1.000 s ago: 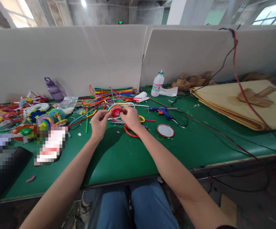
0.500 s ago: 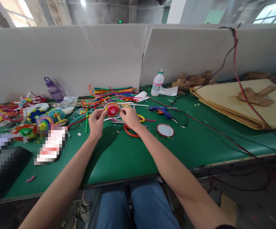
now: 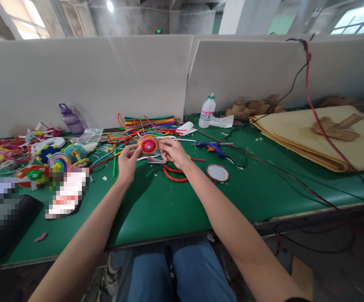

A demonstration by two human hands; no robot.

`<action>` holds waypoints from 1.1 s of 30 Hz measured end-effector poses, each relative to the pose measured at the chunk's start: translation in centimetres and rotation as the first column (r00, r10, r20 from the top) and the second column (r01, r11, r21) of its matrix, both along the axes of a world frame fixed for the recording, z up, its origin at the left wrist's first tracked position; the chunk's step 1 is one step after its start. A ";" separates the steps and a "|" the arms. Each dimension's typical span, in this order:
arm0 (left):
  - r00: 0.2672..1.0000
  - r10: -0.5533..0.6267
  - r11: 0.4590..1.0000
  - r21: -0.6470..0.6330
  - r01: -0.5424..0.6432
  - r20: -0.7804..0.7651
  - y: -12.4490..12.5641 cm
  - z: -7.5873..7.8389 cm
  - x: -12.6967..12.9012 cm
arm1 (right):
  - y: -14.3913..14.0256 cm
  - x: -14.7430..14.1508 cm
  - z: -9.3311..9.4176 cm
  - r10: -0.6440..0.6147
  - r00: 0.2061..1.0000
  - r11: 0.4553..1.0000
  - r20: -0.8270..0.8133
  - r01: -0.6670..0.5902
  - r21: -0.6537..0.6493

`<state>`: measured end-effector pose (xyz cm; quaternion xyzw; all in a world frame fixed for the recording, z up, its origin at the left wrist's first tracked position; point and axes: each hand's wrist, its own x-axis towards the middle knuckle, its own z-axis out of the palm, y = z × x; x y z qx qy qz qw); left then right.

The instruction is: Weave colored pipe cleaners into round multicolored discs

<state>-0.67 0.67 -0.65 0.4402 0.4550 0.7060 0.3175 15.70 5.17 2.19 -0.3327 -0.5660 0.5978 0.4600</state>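
the left hand and the right hand hold a small round coiled disc between them, above the green table near its middle. the disc is wound in rings of yellow, orange and red with a pink centre, and it faces the camera. the left fingers are closed on its left edge, the right fingers pinch its right edge; both hands are clamped on the disc.

just behind it lies a bundle of coloured pipe cleaners. a red loop lies on the table under the right wrist, and a round white lid with a red rim sits just to the right of it. a blue glue gun lies further back, its cord trailing right. a white bottle stands by the partition; its label has pink print too small to read. to the left are finished coiled pieces and a purple bottle.
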 end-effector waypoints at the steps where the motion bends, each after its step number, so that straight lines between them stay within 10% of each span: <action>1: 0.995 0.043 0.999 0.003 -0.043 -0.088 -0.2 0.1 0.0 | -0.1 -0.1 0.0 -0.041 0.999 0.998 0.004 0.041 0.045; 6: 0.820 0.409 0.897 0.343 -0.280 -0.401 -1.5 1.2 0.0 | -1.4 -0.4 0.8 -0.214 0.977 0.924 0.018 0.197 0.329; 11: 0.607 0.606 0.770 0.571 -0.286 -0.514 -2.2 2.0 -0.1 | -2.3 -0.5 0.7 -0.383 0.907 0.739 0.174 0.188 0.647; 23: 0.495 0.508 0.849 0.505 -0.152 -0.705 -1.6 2.3 -1.5 | -0.9 0.6 -0.5 -0.468 0.810 0.506 0.353 -0.082 0.858; 33: 0.478 0.497 0.859 0.486 -0.158 -0.724 -1.3 2.0 -1.6 | -0.9 0.8 -0.5 -0.528 0.699 0.486 0.482 -0.217 0.847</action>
